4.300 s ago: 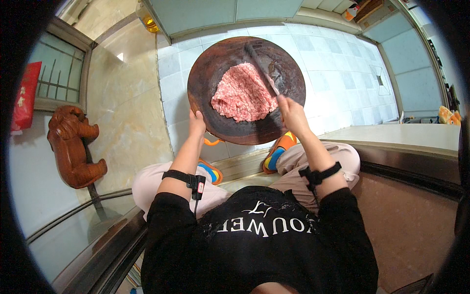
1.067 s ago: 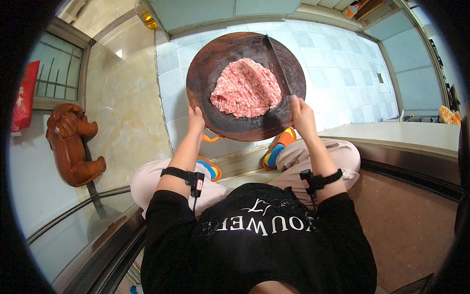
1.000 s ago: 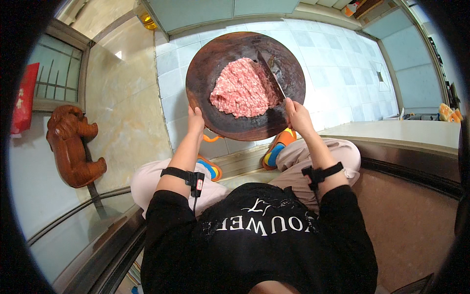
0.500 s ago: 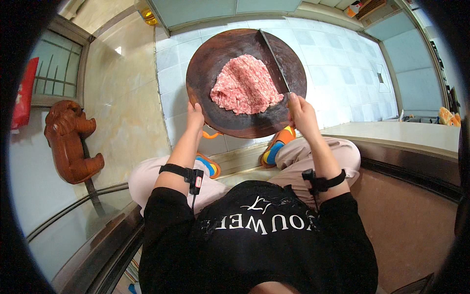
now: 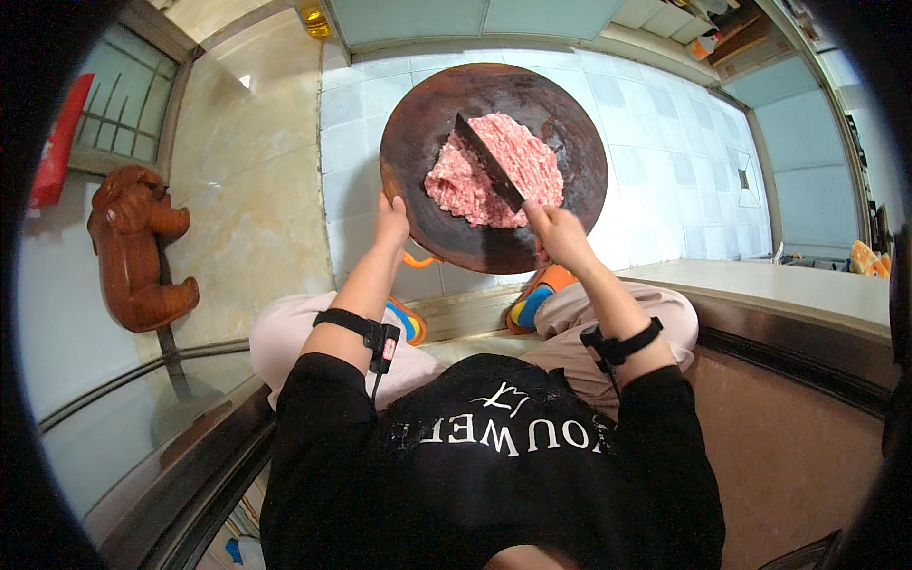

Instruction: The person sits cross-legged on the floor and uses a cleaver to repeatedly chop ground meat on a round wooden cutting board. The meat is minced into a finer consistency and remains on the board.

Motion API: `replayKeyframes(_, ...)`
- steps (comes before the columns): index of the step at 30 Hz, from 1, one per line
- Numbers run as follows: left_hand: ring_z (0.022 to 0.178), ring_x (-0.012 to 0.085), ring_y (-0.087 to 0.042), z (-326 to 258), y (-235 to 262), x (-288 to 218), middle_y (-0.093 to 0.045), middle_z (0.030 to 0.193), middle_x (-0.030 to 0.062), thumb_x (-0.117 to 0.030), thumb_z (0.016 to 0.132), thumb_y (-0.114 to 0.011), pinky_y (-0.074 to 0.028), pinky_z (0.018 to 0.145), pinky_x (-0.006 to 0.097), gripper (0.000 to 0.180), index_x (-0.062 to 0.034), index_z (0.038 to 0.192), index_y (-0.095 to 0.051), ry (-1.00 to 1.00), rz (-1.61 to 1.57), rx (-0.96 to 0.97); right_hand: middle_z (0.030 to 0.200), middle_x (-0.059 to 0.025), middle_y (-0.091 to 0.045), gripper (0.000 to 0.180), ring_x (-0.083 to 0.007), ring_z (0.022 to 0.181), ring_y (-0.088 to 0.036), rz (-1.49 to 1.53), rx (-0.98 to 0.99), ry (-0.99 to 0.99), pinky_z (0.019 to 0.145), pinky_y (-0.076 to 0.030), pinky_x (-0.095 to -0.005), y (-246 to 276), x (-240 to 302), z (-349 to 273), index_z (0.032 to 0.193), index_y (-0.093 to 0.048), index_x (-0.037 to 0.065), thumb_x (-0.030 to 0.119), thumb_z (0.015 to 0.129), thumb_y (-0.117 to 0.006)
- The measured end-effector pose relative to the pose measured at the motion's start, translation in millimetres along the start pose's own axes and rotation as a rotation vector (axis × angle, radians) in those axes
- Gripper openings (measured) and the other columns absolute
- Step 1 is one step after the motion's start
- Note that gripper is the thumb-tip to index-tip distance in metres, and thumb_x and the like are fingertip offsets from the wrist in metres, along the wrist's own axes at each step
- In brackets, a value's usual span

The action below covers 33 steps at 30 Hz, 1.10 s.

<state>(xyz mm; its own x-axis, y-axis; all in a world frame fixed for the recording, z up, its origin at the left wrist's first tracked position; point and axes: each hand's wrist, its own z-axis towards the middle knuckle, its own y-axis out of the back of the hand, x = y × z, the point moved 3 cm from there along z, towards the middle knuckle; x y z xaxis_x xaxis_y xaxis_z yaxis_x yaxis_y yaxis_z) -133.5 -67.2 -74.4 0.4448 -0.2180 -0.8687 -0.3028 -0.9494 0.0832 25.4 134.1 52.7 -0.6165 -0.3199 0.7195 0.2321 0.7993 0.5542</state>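
Note:
A round dark-brown wooden chopping board (image 5: 579, 133) lies in front of my feet. On its middle sits a flat mound of pink minced meat (image 5: 532, 166). My right hand (image 5: 562, 235) is closed round the handle of a kitchen knife (image 5: 486, 160), at the board's near right. The dark blade slants up and to the left across the mince, its tip near the mound's far left edge; whether it is sunk into the meat I cannot tell. At the near left, my left hand (image 5: 391, 224) grips the board's rim, fingers partly hidden.
Pale tiled floor (image 5: 665, 161) surrounds the board. My orange slippers (image 5: 551, 278) are close to its near edge. A carved brown wooden animal (image 5: 138, 252) stands at the left, and a bottle of yellow liquid (image 5: 314, 19) at the far left. A pale ledge (image 5: 769, 285) runs along the right.
The knife has swung left, from the bare wood right of the mince to across the meat. My right hand moved left with it. My left hand stays at the board's rim.

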Motion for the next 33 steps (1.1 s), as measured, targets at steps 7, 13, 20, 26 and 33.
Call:
replayKeyframes(7,0.120,0.0257,-0.039,7,-2,15,-0.038,0.133,0.0124,-0.018,0.096,-0.030,-0.031,0.097,0.034,0.045,-0.0090,0.138,-0.019,0.007,-0.003,0.021,0.052,-0.0049,-0.049,0.044,-0.0144,0.043,-0.050,-0.092,0.034,0.143,0.043,-0.041,-0.0285,-15,4,-2,0.078,-0.053,-0.001,0.040,0.091,-0.044)
replayKeyframes(13,0.118,0.0222,-0.039,29,3,39,-0.037,0.133,0.0107,-0.022,0.096,-0.032,-0.032,0.097,0.033,0.046,-0.0084,0.138,-0.018,0.000,-0.079,0.077,0.051,-0.0062,-0.049,0.043,-0.0143,0.043,-0.050,0.008,0.006,0.148,0.042,-0.040,-0.0286,-21,2,1,0.076,-0.053,0.000,0.037,0.092,-0.042)
replayKeyframes(20,0.118,0.0211,-0.039,30,4,41,-0.036,0.134,0.0103,-0.021,0.096,-0.032,-0.033,0.097,0.034,0.046,-0.0100,0.139,-0.016,0.044,-0.097,0.048,0.062,-0.0202,-0.057,0.048,-0.0348,0.065,-0.059,-0.147,-0.035,0.105,0.061,-0.045,-0.0411,-15,11,-3,0.075,-0.058,0.000,0.043,0.088,-0.043)
replayKeyframes(26,0.118,0.0228,-0.039,8,-3,19,-0.036,0.134,0.0115,-0.020,0.096,-0.032,-0.032,0.097,0.034,0.046,-0.0099,0.138,-0.018,0.038,-0.047,0.022,0.059,-0.0176,-0.057,0.049,-0.0314,0.062,-0.060,-0.204,-0.027,0.112,0.060,-0.045,-0.0398,-16,12,5,0.075,-0.056,-0.002,0.042,0.089,-0.040)
replayKeyframes(33,0.119,0.0251,-0.040,-2,-4,7,-0.039,0.132,0.0128,-0.018,0.095,-0.032,-0.032,0.097,0.033,0.044,-0.0087,0.137,-0.020,0.043,-0.040,0.009,0.064,-0.0231,-0.058,0.050,-0.0373,0.069,-0.060,-0.147,-0.024,0.086,0.064,-0.045,-0.0435,-16,4,13,0.073,-0.059,-0.002,0.043,0.089,-0.042)
